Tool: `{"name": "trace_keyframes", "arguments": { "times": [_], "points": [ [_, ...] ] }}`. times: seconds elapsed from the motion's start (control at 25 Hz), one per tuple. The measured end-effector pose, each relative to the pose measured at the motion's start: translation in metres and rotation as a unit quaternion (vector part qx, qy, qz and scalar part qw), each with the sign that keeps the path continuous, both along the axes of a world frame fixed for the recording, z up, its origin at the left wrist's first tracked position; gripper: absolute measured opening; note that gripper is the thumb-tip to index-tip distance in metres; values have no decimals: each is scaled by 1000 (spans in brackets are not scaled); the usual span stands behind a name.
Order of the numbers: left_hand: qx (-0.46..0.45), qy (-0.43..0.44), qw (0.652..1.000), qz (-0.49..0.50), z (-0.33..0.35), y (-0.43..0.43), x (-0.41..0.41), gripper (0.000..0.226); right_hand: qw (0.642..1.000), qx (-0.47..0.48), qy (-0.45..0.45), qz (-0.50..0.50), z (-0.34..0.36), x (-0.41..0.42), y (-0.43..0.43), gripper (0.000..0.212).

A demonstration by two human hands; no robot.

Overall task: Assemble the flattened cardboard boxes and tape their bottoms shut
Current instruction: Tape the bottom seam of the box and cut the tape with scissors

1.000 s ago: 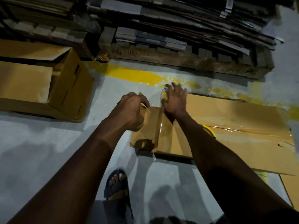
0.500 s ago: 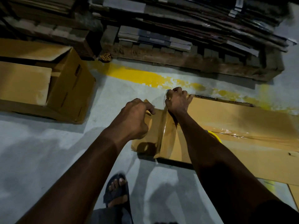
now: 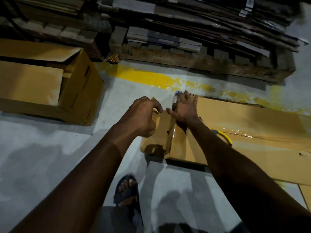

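a long brown box [image 3: 244,125] lies on the grey floor [image 3: 42,148], right in front of the person. clear shiny tape [image 3: 175,132] runs across its near end and more tape shines along its top. the right hand [image 3: 184,110] lies flat on the box by the tape, with its fingers spread wide and holding nothing. the left hand [image 3: 143,116] is curled at the small end flap [image 3: 156,132] of the box, and its finger and thumb seem to pinch the flap's edge, but it is hard to be sure. a bit of a yellow tool [image 3: 227,138] peeks out just behind the right arm on top of the box. one foot in a dark sandal [image 3: 126,190] stands on the floor below the hands. another brown box [image 3: 50,81] with open flaps sits well apart on the left. a worn yellow line [image 3: 148,78] is painted on the floor behind the hands, and past it a wooden pallet [image 3: 202,61] holds a stack of flat cardboard [image 3: 185,17]
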State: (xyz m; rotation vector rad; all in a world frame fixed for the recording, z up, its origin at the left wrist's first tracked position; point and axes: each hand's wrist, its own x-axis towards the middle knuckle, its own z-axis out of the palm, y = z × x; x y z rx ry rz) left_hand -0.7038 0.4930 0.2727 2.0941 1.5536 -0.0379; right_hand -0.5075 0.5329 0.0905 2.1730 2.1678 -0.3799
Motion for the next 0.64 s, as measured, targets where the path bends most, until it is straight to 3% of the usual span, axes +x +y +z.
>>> {"name": "trace_keyframes", "arguments": {
  "times": [0.12,0.36,0.52,0.64],
  "points": [
    [-4,1,1000,-12,1,-2,-4,55,992,4,-57,110,-3,-13,-71,58],
    [5,-24,1000,-11,9,-9,4,52,975,-25,-19,220,-9,-10,-167,68],
    [-4,-36,999,-2,11,-13,2,52,967,-5,-11,254,-13,-14,-191,46],
    [-3,-37,999,-1,15,-15,1,52,977,24,-22,212,-21,-21,-200,36]
  ]
}}
